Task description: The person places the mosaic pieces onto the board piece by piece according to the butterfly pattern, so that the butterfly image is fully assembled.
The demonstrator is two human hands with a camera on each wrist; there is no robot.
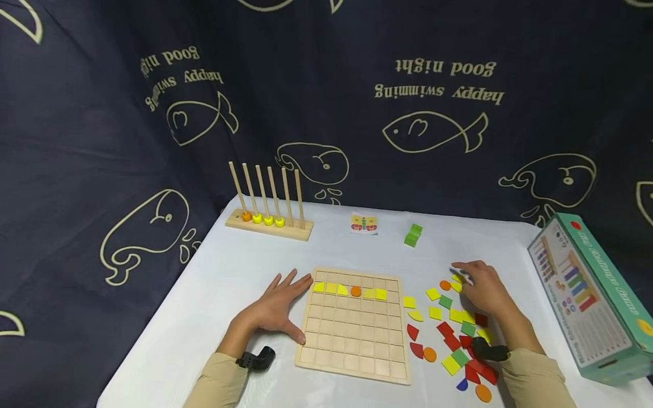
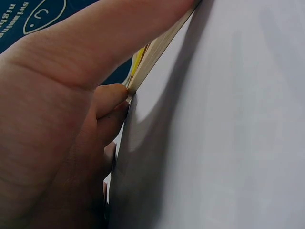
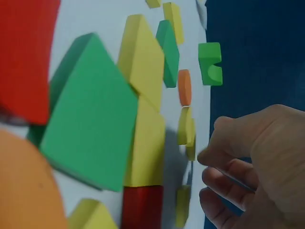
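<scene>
My left hand [image 1: 272, 306] lies with spread fingers against the left edge of a wooden grid board [image 1: 352, 345]. In the left wrist view its thumb [image 2: 109, 38] and another finger touch the board's side. One upper row of the board holds several yellow pieces and an orange disc [image 1: 355, 291]. To the right of the board, my right hand [image 1: 484, 289] is above loose yellow pieces [image 3: 185, 125], fingers loosely bent. Nothing shows between its fingertips in the right wrist view. Around it lie red, green [image 1: 445, 302], yellow and orange flat pieces.
A wooden peg rack [image 1: 270, 226] with a few beads stands at the back left. Behind the board are a butterfly picture card [image 1: 364, 225] and a green notched block [image 1: 413, 235]. A teal toy box [image 1: 586, 300] stands on the right edge.
</scene>
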